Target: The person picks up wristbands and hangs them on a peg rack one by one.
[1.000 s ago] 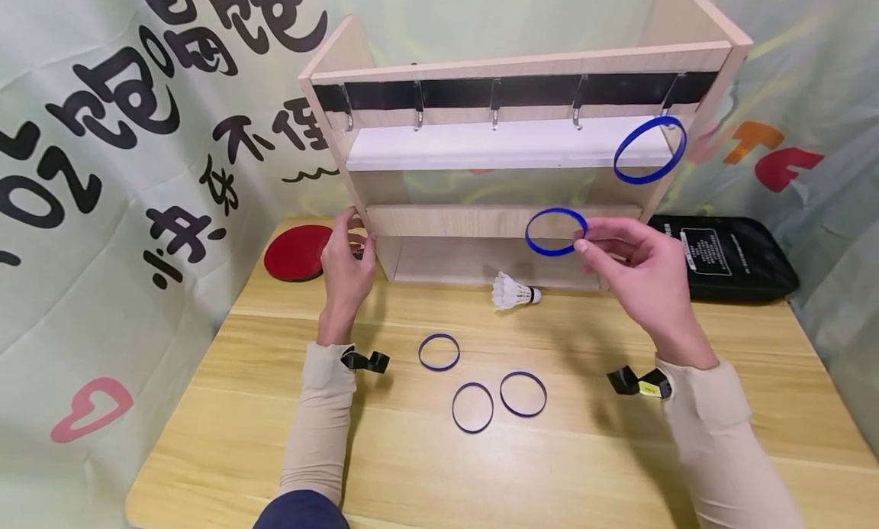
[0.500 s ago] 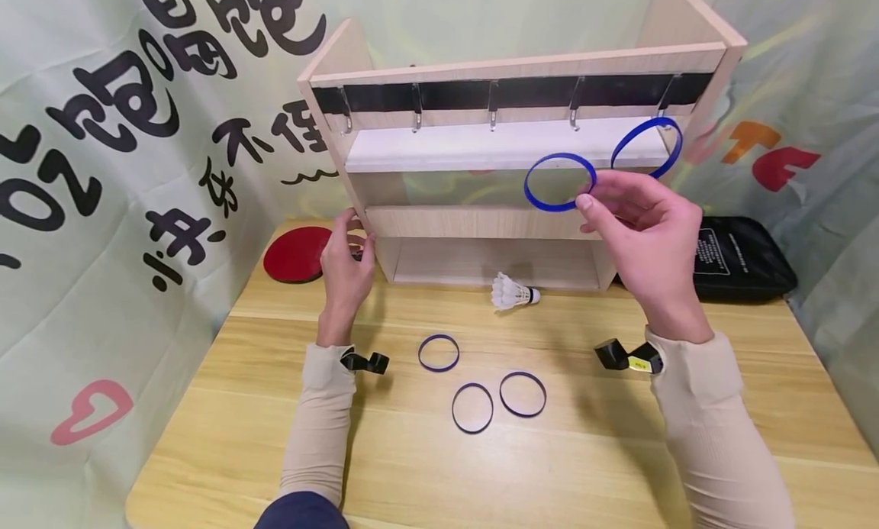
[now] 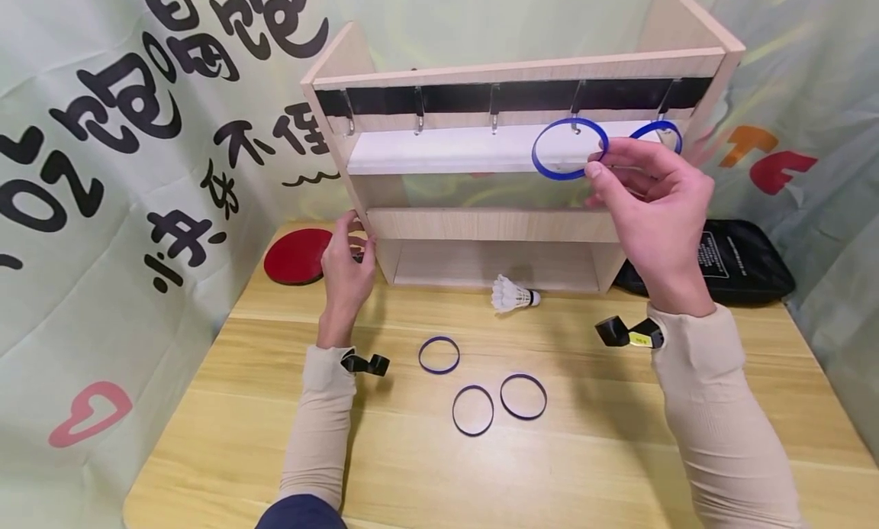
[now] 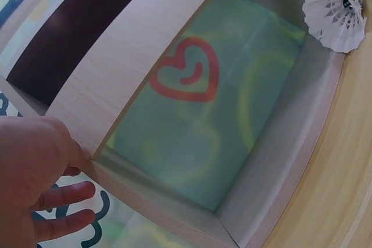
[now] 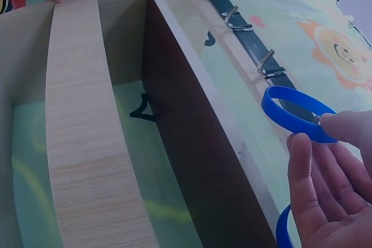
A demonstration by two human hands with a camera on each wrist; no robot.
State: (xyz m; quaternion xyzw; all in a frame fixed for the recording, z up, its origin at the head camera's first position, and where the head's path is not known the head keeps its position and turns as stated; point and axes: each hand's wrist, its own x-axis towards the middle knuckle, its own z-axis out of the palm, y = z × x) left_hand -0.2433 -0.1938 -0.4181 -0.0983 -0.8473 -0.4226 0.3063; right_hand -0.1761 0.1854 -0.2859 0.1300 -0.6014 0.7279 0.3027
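Note:
My right hand (image 3: 659, 201) pinches a blue wristband (image 3: 563, 175) between thumb and fingertips, in front of the white ledge of a wooden shelf (image 3: 481, 224). In the head view the band overlaps the second hook from the right. The right wrist view has the held band (image 5: 296, 125) right by a metal hook on the black strip. Another wristband (image 3: 659, 124) hangs at the rightmost hook, partly hidden behind my right hand. At the shelf's left side panel, my left hand (image 3: 348, 266) grips the edge, with its lower fingers loose in the left wrist view.
Several metal hooks line the black strip (image 3: 456, 98). On the table (image 3: 584, 468) lie three dark blue wristbands (image 3: 439, 372), and a shuttlecock (image 3: 508, 294) rests before the shelf. A red paddle (image 3: 295, 256) lies left, a black case (image 3: 748, 266) right. Printed cloth (image 3: 69, 308) surrounds the table.
My right hand has risen with the blue wristband from the lower shelf level to the hooks, and now covers part of the hanging band. The left hand has stayed at the shelf's side.

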